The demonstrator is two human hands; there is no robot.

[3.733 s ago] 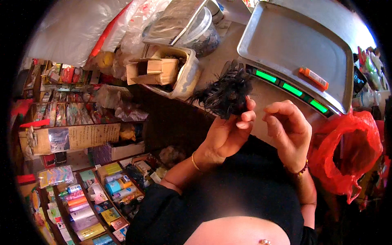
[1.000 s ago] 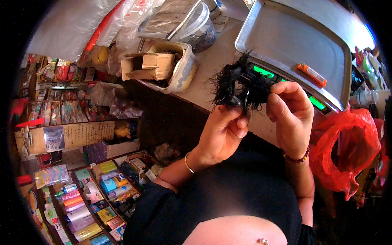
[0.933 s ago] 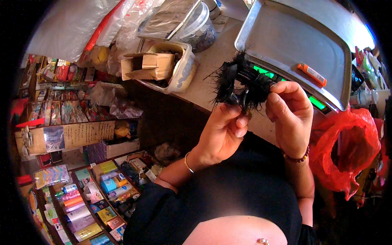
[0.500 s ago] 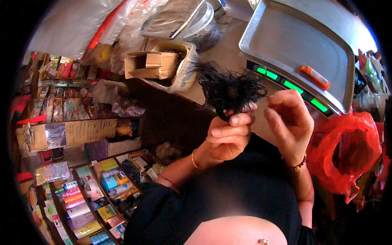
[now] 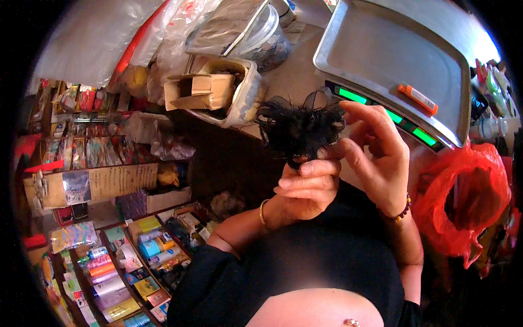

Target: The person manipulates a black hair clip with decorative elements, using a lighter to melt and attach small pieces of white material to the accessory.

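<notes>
Up close in the head view, the left hand [image 5: 306, 185] is curled tight around the base of a black frizzy tuft [image 5: 298, 126], held upright above the worktop [image 5: 289, 82]. Just beside it, the right hand [image 5: 376, 158] is half open, its fingertips [image 5: 339, 147] touching the tuft's side, below the weighing scale [image 5: 392, 60].

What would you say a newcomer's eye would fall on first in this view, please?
Most striking is the black frilly tuft at the centre, gripped at its base by the left hand while the right hand touches its edge. Behind it, at upper right, a weighing scale with a steel pan shows green lit digits. A bright red plastic bag hangs open at the right.
</notes>
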